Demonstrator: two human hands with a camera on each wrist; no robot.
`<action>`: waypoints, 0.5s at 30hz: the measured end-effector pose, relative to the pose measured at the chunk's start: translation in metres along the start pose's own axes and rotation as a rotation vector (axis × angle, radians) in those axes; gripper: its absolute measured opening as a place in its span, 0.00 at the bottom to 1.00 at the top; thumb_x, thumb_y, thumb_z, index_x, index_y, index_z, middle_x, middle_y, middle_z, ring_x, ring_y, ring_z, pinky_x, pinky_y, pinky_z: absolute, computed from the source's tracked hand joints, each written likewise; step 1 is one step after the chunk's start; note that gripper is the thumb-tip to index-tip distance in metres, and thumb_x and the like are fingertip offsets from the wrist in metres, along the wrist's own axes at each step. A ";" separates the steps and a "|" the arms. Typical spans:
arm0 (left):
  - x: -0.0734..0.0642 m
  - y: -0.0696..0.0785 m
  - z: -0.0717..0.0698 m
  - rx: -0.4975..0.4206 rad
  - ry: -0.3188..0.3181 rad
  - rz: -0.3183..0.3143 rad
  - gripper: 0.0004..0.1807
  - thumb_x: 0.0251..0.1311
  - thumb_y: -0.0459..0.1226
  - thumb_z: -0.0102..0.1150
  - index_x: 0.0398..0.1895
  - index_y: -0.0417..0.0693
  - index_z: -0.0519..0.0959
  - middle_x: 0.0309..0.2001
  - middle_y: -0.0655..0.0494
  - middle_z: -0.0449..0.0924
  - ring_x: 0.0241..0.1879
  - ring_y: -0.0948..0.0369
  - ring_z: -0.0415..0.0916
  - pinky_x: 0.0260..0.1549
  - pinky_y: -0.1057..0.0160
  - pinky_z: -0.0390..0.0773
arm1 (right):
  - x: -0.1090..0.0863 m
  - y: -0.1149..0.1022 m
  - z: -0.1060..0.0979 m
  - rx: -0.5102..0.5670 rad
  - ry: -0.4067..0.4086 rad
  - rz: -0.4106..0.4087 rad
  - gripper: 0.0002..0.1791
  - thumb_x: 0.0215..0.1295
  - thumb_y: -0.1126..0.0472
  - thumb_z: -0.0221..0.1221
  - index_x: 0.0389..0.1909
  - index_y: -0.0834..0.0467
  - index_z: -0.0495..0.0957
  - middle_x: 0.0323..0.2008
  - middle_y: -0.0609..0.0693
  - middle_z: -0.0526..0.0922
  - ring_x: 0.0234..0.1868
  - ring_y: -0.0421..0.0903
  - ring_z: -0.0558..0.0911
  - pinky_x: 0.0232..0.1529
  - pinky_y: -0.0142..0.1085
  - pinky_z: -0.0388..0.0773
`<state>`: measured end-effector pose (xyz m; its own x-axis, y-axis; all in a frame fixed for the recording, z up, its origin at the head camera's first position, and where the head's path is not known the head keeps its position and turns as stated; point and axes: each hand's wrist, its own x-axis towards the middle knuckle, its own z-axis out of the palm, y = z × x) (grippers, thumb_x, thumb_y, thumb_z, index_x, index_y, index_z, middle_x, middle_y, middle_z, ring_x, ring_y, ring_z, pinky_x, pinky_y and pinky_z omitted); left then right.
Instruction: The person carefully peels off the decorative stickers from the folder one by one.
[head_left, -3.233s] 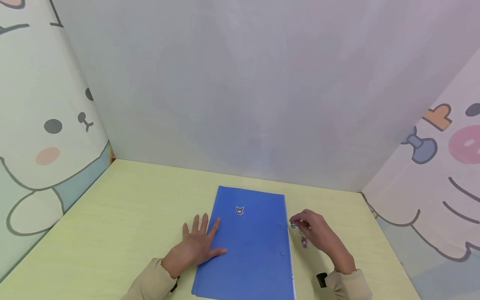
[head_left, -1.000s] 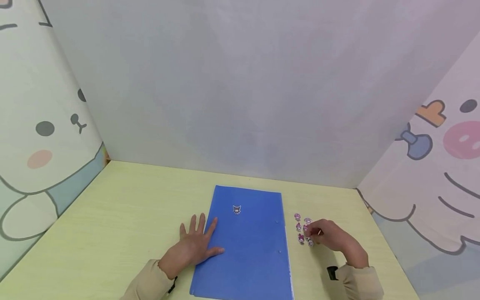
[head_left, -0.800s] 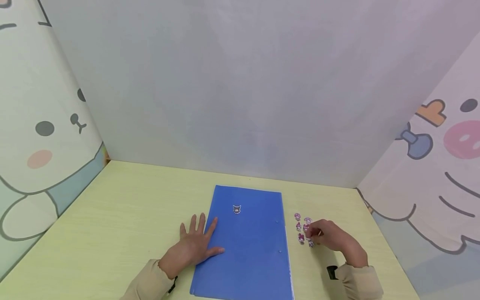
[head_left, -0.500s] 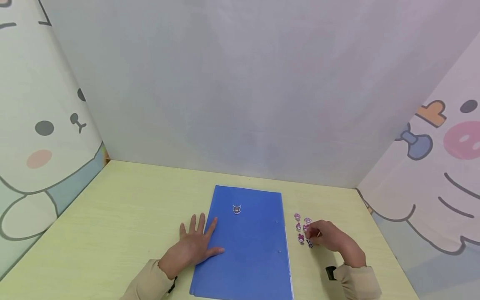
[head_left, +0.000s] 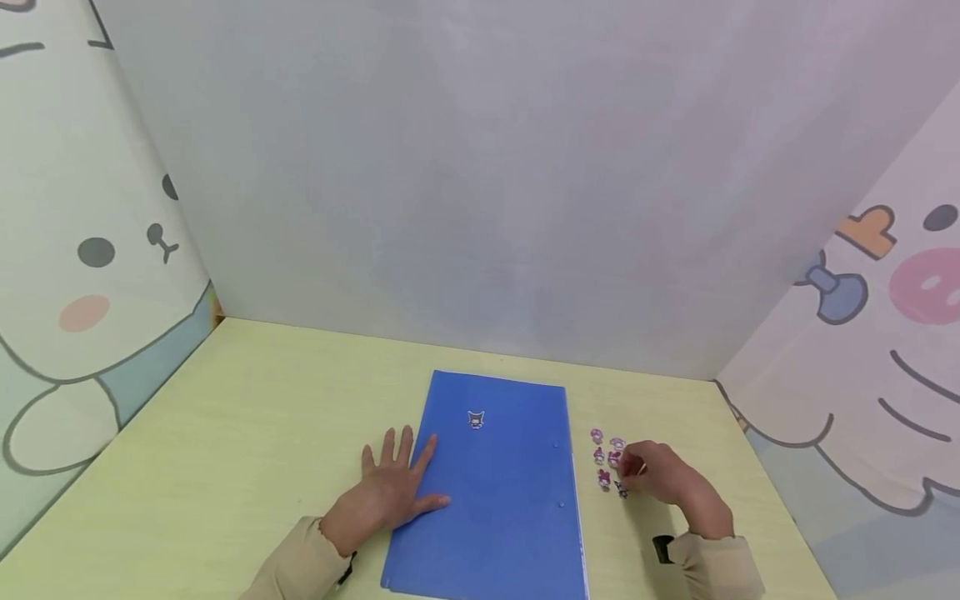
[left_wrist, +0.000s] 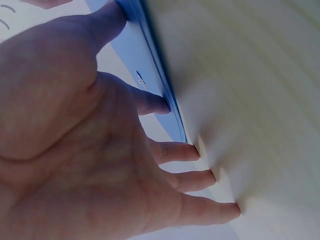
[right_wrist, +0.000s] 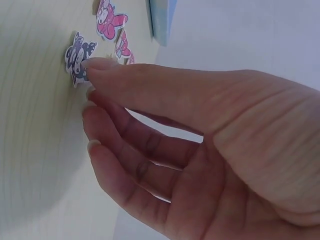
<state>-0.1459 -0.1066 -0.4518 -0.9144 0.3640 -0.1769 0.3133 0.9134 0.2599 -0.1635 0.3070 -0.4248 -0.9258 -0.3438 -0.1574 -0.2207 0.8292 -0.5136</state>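
A blue folder lies on the table with one small dark cartoon sticker near its top. My left hand rests flat with fingers spread, thumb and index finger on the folder's left edge, the other fingertips on the table. To the right of the folder, several pink cartoon stickers sit in two columns. My right hand is at the right column, its thumb and fingertips pinching the edge of a dark purple-and-black cartoon sticker. That sticker overlaps a similar purple one behind it.
The pale yellow table reaches back to a plain grey-white curtain. Cartoon-printed cloths hang along both sides. A dark band shows at the right sleeve.
Over the last seconds my right hand went from beside the folder's right edge to the stickers, uncovering several. Since then it has barely moved among them. My left hand stays on the folder.
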 end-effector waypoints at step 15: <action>-0.001 0.001 0.000 0.008 0.003 -0.008 0.47 0.65 0.63 0.59 0.78 0.43 0.62 0.76 0.30 0.55 0.76 0.31 0.49 0.64 0.24 0.53 | 0.000 -0.004 -0.002 0.012 0.022 -0.029 0.06 0.66 0.71 0.65 0.32 0.60 0.78 0.30 0.47 0.78 0.30 0.41 0.74 0.30 0.35 0.73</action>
<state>-0.1448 -0.1058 -0.4519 -0.9177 0.3560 -0.1765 0.3079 0.9179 0.2505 -0.1635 0.3044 -0.4215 -0.9255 -0.3579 -0.1237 -0.2442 0.8138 -0.5274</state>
